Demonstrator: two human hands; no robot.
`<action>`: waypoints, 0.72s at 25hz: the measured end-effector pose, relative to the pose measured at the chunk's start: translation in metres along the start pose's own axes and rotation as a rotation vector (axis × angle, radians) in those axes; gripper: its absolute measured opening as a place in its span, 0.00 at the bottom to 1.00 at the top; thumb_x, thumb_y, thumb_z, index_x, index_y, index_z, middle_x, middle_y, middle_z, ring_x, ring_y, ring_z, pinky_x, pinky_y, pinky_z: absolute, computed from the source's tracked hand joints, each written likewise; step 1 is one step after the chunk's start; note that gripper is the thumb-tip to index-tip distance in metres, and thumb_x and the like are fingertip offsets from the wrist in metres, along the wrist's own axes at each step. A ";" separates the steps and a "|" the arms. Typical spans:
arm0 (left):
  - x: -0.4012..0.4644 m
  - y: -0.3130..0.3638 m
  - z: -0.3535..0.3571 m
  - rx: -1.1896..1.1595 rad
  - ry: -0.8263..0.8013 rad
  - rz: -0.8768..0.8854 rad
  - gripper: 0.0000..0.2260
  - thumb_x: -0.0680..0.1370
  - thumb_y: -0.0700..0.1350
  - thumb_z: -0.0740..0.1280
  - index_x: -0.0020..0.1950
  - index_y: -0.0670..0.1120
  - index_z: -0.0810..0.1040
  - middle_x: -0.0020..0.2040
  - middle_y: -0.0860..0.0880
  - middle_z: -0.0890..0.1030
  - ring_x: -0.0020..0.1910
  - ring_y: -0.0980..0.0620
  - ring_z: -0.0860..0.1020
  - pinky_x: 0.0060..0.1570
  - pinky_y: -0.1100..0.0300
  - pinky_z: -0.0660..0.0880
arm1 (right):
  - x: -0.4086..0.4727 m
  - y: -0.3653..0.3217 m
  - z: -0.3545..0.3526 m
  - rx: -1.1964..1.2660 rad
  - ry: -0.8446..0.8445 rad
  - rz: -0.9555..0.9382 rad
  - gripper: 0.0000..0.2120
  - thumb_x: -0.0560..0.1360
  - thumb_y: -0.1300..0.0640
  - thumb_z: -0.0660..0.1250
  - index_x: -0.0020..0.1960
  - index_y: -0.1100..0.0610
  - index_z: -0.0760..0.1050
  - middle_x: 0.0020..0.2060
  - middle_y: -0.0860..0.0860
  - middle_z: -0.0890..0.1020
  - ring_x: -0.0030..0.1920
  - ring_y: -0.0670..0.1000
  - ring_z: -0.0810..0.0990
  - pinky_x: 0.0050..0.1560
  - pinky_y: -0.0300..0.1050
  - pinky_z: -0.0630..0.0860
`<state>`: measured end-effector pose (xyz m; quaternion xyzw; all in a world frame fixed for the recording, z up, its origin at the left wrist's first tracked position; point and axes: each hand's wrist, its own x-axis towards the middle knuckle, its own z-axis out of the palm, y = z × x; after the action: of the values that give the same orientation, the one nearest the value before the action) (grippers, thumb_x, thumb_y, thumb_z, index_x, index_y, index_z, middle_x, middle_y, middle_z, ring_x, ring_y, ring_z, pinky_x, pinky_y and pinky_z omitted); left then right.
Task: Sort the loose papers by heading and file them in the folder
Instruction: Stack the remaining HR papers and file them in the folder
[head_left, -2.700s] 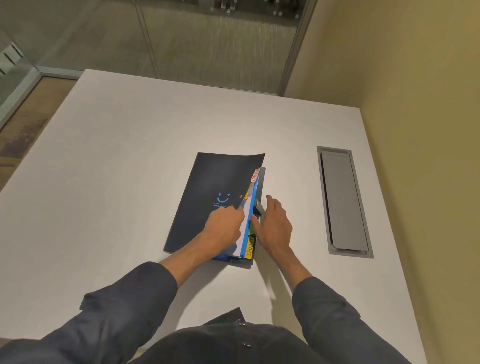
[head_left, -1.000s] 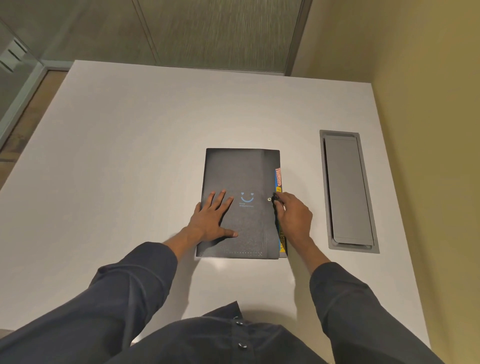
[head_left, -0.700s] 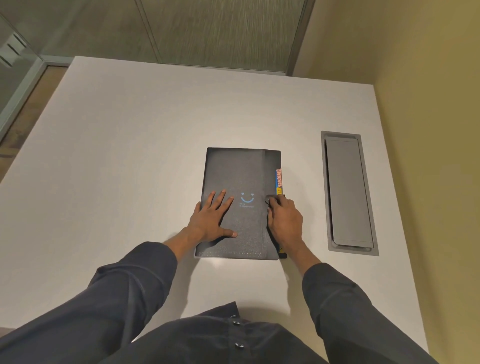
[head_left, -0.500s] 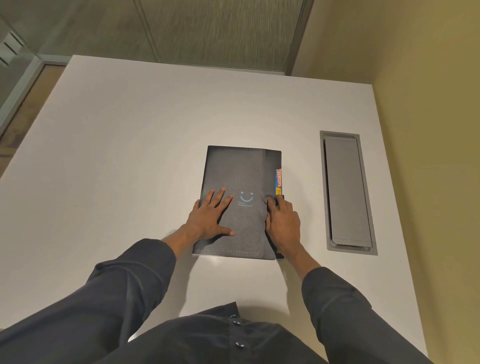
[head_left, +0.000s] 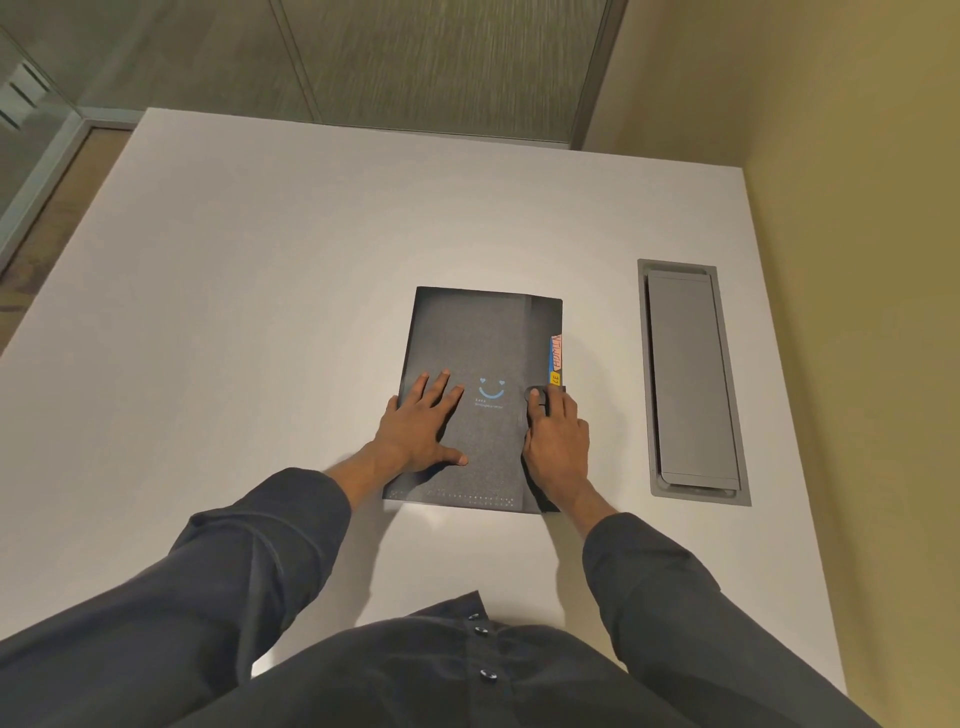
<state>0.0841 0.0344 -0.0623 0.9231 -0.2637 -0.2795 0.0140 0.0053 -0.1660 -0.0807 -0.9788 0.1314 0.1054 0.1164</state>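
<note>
Here a flat black rectangular folder (head_left: 467, 343) printed with a small blue smiling face lies closed on the white tabletop (head_left: 234, 312), a little right of the middle and near the person. The left hand (head_left: 423, 423) rests palm down on the cover's near left part, fingers straight and spread, gripping nothing. The right hand (head_left: 558, 441) lies along the folder's right edge, its straight fingertips pressing on the small dark closure tab (head_left: 537, 397) at the edge of the flap; nothing is clasped in it. Coloured paper tabs (head_left: 556, 358), pink, blue and yellow with lettering, stick out from the folder's right side just beyond those fingertips. Further right, well apart from the folder, a long grey metal cable hatch (head_left: 691, 379) sits flush in the table. Dark sleeves cover both forearms.
</note>
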 end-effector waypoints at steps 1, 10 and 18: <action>-0.002 0.002 -0.001 0.005 0.002 -0.005 0.49 0.68 0.70 0.67 0.79 0.54 0.43 0.79 0.52 0.38 0.78 0.46 0.39 0.72 0.37 0.54 | -0.001 0.001 -0.001 0.001 -0.009 -0.004 0.25 0.82 0.57 0.59 0.77 0.57 0.59 0.75 0.58 0.62 0.74 0.59 0.61 0.65 0.56 0.70; -0.020 0.006 -0.007 -0.058 0.054 -0.105 0.42 0.73 0.63 0.68 0.78 0.49 0.51 0.80 0.49 0.46 0.78 0.47 0.51 0.68 0.44 0.66 | 0.001 0.003 -0.014 -0.112 -0.159 -0.018 0.28 0.83 0.47 0.52 0.80 0.54 0.50 0.79 0.53 0.52 0.78 0.57 0.52 0.72 0.60 0.61; -0.039 0.001 0.009 -0.295 0.087 -0.349 0.47 0.73 0.62 0.68 0.78 0.42 0.45 0.78 0.46 0.52 0.76 0.45 0.54 0.67 0.43 0.67 | -0.014 0.020 -0.022 0.026 -0.033 -0.025 0.31 0.78 0.48 0.64 0.77 0.48 0.57 0.76 0.54 0.61 0.74 0.56 0.63 0.70 0.59 0.63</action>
<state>0.0513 0.0540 -0.0498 0.9539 -0.0556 -0.2732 0.1114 -0.0099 -0.1874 -0.0607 -0.9769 0.1186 0.1186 0.1327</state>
